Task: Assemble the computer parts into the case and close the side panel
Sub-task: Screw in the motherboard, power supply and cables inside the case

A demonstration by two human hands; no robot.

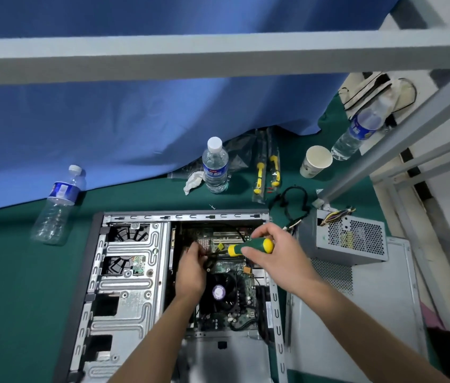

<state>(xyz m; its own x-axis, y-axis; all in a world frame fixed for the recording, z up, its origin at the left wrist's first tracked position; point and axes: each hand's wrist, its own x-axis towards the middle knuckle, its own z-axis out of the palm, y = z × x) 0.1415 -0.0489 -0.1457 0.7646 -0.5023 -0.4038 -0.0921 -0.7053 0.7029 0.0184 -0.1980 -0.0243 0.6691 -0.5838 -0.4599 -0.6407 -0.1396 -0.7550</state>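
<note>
1. One open case [124, 286] lies on its side on the green table [11, 272], the motherboard [226, 272] already seated inside; the power supply [350, 239] and side panel [370, 313] wait to its right.
2. My right hand [276, 258] grips the green-and-yellow screwdriver [251, 246], its shaft pointing left over the board's upper part.
3. My left hand [193, 269] pinches black cables [212, 258] near the tip; whether it also steadies a screw I cannot tell.
4. I judge this a board-fastening step: hold the cables aside, keep the driver square to the screw, and turn gently so the tip cannot slip onto the board.
5. Water bottles [215, 167] stand well apart, best left there.
</note>
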